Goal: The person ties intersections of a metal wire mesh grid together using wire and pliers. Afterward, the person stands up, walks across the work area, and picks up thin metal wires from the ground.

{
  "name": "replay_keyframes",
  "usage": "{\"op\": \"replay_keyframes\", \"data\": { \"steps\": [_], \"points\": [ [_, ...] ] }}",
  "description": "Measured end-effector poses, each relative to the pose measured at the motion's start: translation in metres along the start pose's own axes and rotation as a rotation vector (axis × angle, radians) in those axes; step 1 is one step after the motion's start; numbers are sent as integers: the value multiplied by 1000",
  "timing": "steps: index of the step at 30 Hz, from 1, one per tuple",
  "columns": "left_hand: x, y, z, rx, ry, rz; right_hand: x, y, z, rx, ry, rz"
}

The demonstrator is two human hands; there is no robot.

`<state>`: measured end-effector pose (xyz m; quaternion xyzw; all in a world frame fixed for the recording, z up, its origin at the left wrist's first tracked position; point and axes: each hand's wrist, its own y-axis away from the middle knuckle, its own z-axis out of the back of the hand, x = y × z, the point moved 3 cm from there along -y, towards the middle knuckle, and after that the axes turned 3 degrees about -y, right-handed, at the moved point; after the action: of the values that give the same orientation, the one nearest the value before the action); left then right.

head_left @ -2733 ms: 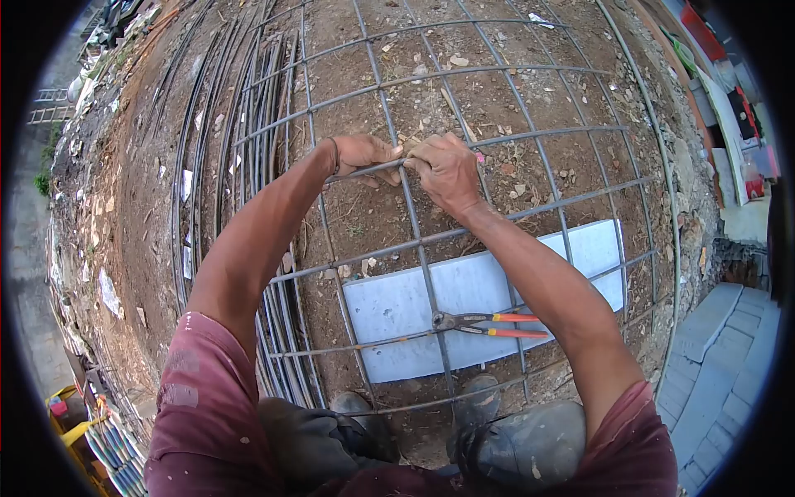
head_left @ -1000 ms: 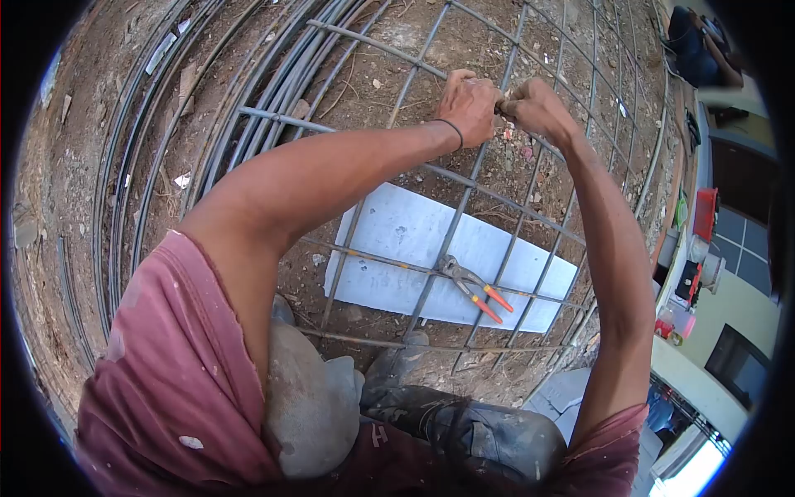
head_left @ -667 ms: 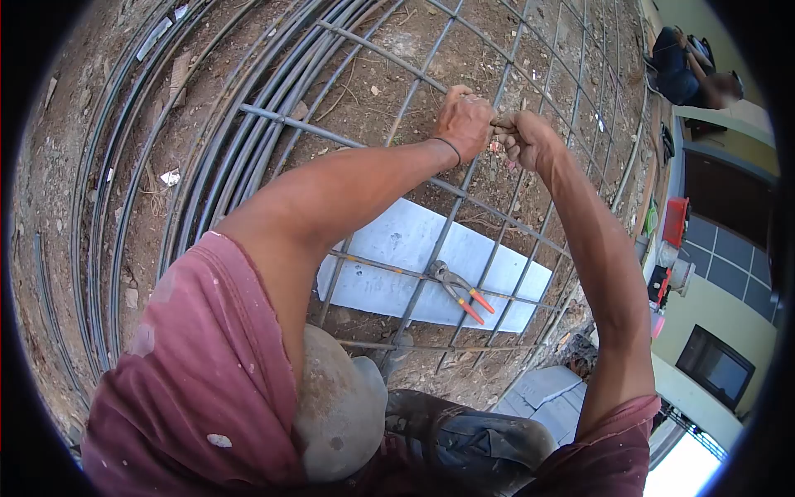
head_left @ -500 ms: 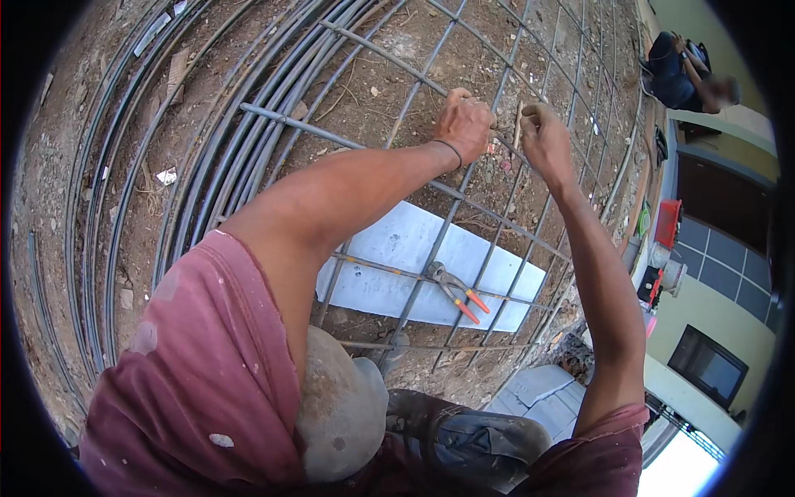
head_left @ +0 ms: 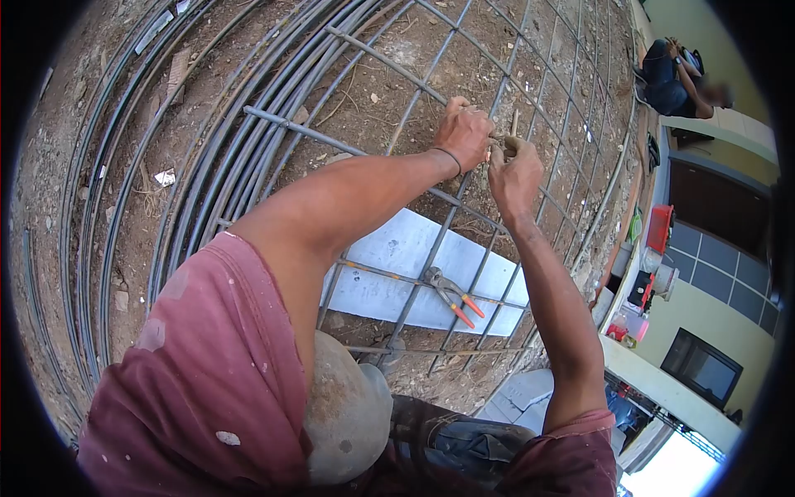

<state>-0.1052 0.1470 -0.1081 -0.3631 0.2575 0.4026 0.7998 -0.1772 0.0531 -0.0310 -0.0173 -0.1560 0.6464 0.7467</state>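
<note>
My left hand (head_left: 464,135) is closed in a fist over a bar of the steel rod grid (head_left: 389,67); its fingertips are mostly hidden. Right beside it, my right hand (head_left: 515,172) has its thumb and fingers drawn together at the same bar, close to the left fingertips. Whatever either hand pinches is too small or hidden to name. Nearer my body, pincers (head_left: 445,290) with red-orange handles rest on the grid bars, above a pale flat sheet (head_left: 385,290) lying on the soil.
Long bent steel rods (head_left: 248,137) lie bundled on the left over bare soil. My knee (head_left: 348,414) is below the grid. At the upper right a person (head_left: 675,79) sits by a wall. A red container (head_left: 660,228) and a dark screen (head_left: 701,361) stand along the right side.
My right hand has moved left and slightly down, closing the gap to my left hand. My left hand stays at the same bar. The view has shifted slightly.
</note>
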Motion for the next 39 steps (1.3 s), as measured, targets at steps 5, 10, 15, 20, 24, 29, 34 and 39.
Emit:
{"op": "replay_keyframes", "data": {
  "steps": [5, 10, 15, 20, 24, 29, 34, 39],
  "points": [
    [1, -1, -2, -19, 10, 9, 4, 8, -16, -125, -49, -192],
    [4, -2, -2, 6, 20, 6, 14, 13, -19, -82, -179, -218],
    [5, 0, -2, -10, 45, -34, -8, -11, 15, 94, -174, 50],
    [0, -1, 1, -11, 12, -23, -5, -42, 28, 210, 252, 658],
    [0, -1, 2, -7, -25, -39, -4, -54, 17, 411, 313, 731],
    [6, -4, -1, 39, 82, 17, -14, -65, 8, 573, 381, 771],
    [7, -3, 5, 99, 86, 12, -24, -67, -9, 525, 220, 232],
    [7, -3, 4, 75, 63, -20, -43, -64, -25, 459, -543, -994]
  ]
}}
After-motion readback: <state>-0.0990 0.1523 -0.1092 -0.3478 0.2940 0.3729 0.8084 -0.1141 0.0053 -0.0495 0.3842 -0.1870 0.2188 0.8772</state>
